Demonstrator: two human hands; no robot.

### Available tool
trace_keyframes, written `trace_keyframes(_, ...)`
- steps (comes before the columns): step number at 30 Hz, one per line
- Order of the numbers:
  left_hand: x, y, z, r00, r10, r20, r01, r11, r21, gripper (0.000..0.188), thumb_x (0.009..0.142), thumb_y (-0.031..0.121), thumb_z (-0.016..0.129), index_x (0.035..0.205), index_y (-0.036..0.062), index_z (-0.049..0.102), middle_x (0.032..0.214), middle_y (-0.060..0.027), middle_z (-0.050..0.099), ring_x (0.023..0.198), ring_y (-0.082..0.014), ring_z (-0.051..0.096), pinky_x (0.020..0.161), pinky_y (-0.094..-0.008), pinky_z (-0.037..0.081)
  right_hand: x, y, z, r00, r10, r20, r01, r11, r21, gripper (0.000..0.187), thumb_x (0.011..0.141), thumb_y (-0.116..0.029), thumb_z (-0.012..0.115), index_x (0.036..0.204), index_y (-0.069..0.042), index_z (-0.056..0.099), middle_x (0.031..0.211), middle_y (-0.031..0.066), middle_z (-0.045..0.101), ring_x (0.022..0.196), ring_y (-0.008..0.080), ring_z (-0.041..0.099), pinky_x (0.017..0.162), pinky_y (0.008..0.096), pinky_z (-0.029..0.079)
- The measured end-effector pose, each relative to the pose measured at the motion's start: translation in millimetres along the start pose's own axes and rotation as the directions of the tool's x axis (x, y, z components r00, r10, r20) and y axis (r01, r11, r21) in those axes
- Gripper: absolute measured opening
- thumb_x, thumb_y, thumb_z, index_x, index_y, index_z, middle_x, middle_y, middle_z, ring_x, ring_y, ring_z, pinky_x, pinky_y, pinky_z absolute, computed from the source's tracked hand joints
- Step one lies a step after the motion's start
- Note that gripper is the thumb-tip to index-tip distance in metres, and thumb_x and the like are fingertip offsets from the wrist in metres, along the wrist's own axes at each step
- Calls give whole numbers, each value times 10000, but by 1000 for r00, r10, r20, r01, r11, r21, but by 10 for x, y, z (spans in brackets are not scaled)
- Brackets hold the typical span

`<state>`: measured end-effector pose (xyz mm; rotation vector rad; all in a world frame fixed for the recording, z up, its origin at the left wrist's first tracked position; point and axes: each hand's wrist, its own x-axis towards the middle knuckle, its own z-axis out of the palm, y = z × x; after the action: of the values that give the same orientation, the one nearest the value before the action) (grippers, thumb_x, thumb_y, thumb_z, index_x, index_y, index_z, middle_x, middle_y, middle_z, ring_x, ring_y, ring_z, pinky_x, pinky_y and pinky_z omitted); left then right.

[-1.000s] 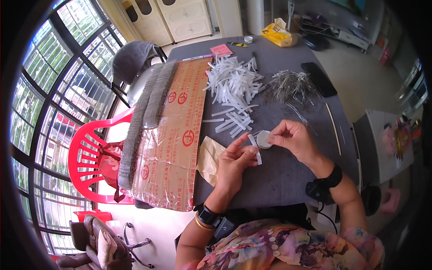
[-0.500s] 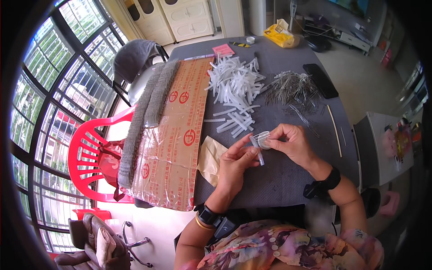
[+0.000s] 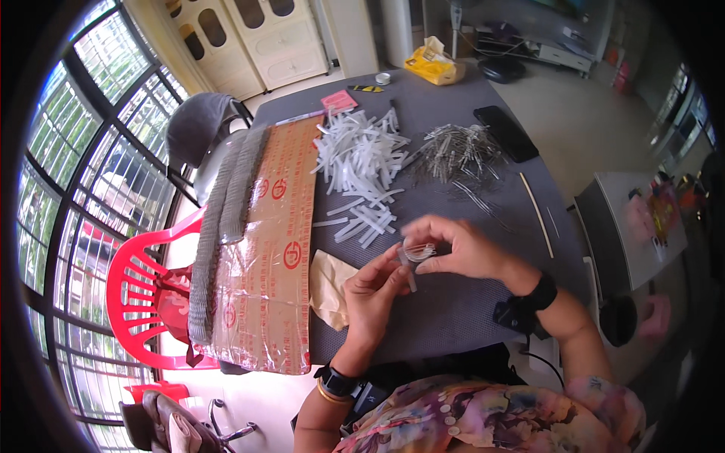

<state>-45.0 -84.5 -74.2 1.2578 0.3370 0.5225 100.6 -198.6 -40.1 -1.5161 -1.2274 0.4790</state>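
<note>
My left hand (image 3: 374, 293) pinches a short translucent plastic strip (image 3: 412, 281) between thumb and fingers, above the near part of the table. At the strip's upper part sits a small bundle of thin, pale curved wires (image 3: 420, 253). My right hand (image 3: 470, 253) curls around the bundle's right side, its thumb and fingertips close against it; how firmly they grip is blurred. Farther off lie a heap of white translucent strips (image 3: 362, 155) and, to its right, a tangle of thin grey metal wires (image 3: 462, 151). Beside my left wrist is a crumpled cream cloth or paper (image 3: 330, 291).
A brown cardboard sheet (image 3: 264, 302) covers the table's left side, with ribbed grey rolls (image 3: 215, 226) along its edge. A black phone (image 3: 506, 134) and a thin wooden stick (image 3: 537, 215) lie right. A yellow bag (image 3: 436, 64) stands far back; a red chair (image 3: 124, 302) is left.
The whole view has shifted, the table appearing farther left. My right hand has turned more over the wire bundle, while my left hand keeps its pinch on the strip.
</note>
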Motion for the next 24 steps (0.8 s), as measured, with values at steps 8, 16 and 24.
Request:
trace_keyframes(8,212,257,32,997,21,77,-24,999,31,340,808,53,593,1139,33,523,788,-43,603,656,-90,569,542,-197,467,-137,351,-920,942,138,-307,-300,755,-582,188,696,-152,682,768,-32,556,746,86,605,685,216,589,609,305,459)
trace_keyframes(16,260,160,-92,997,-74,18,76,988,-135,358,832,63,564,1178,22,482,776,-23,583,641,-74,545,564,-187,444,-71,325,-905,954,132,-269,-279,721,-634,126,716,-148,625,738,-35,575,708,98,599,672,254,586,599,339,446)
trace_keyframes(24,212,106,-62,990,-113,87,122,987,-106,342,842,66,541,1172,15,472,739,-19,562,625,-74,516,567,-190,415,-156,152,-640,988,36,-149,-137,640,-756,43,714,-45,561,742,-15,573,746,108,528,699,283,566,629,367,455)
